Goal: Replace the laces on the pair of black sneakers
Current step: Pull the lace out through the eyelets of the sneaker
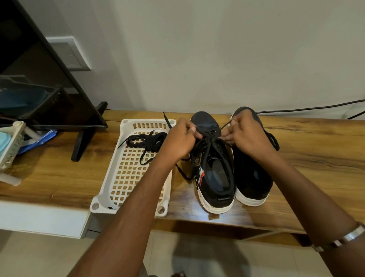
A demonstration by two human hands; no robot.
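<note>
— Where do we stand with the laces?

— Both our hands are on the left sneaker [215, 168], over its eyelets. Our left hand [180, 141] has its fingers curled, pinching one end of the black lace [207, 140]; our right hand [245, 133] pinches the other end, which loops up above its knuckles.

— So that shoe is partly done?

— We judge it part-laced: lace crosses the front eyelets under our fingers, and a loose tail hangs off the shoe below our left wrist. Whether we are threading or pulling out, the view doesn't settle.

— And the other one?

— The right sneaker [252, 177] stands touching the first, under our right forearm. A bit of lace shows beyond our right hand, but our hand hides its eyelets.

— Anything spare?

— A bundled black lace [148, 141] lies in the white basket [108, 187] just left of our left hand, untouched.
</note>
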